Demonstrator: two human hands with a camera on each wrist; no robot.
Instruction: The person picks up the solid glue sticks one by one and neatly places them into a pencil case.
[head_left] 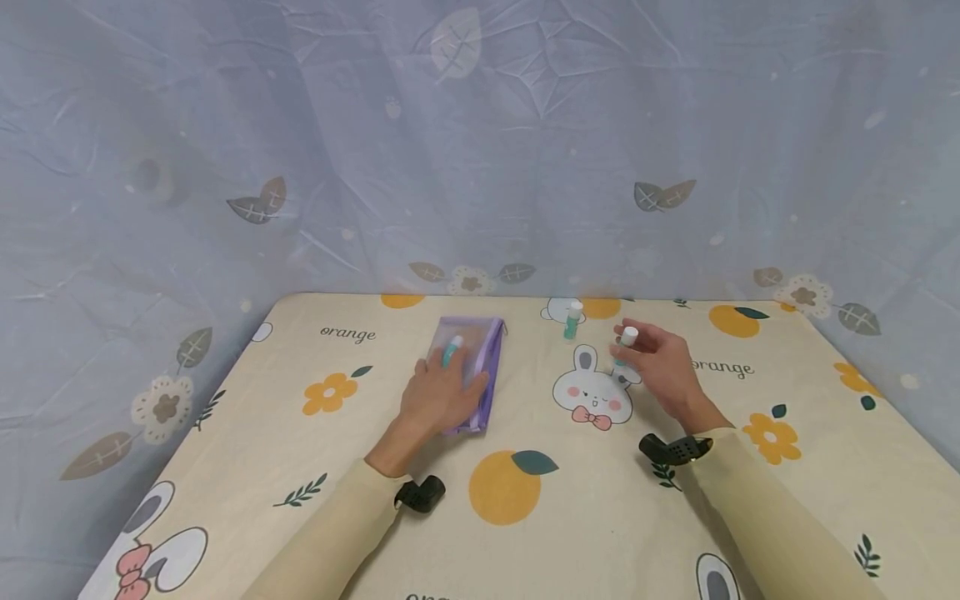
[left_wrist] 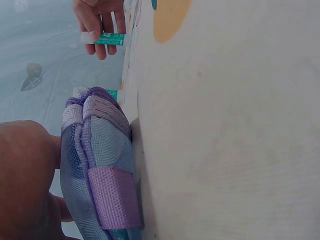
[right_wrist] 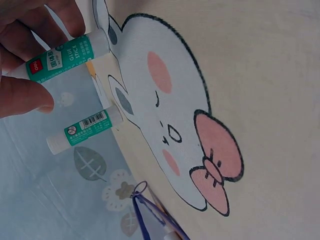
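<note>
My left hand (head_left: 437, 397) rests palm down on a purple mesh zip pouch (head_left: 491, 375). A teal glue stick (head_left: 452, 351) with a white cap shows at its fingertips; I cannot tell whether it is on or inside the pouch. In the left wrist view the pouch (left_wrist: 112, 155) hides most of that hand. My right hand (head_left: 660, 367) holds another glue stick (right_wrist: 65, 57) between thumb and fingers, upright, its base at or near the tabletop. A further glue stick (head_left: 573, 321) stands upright to that hand's left, untouched.
The table (head_left: 600, 517) wears a cream cloth printed with oranges, flowers and rabbits. Behind it and at both sides hangs a pale blue-grey curtain (head_left: 480, 167). The pouch's zipper pull ring (right_wrist: 140, 188) sticks out at its far right corner.
</note>
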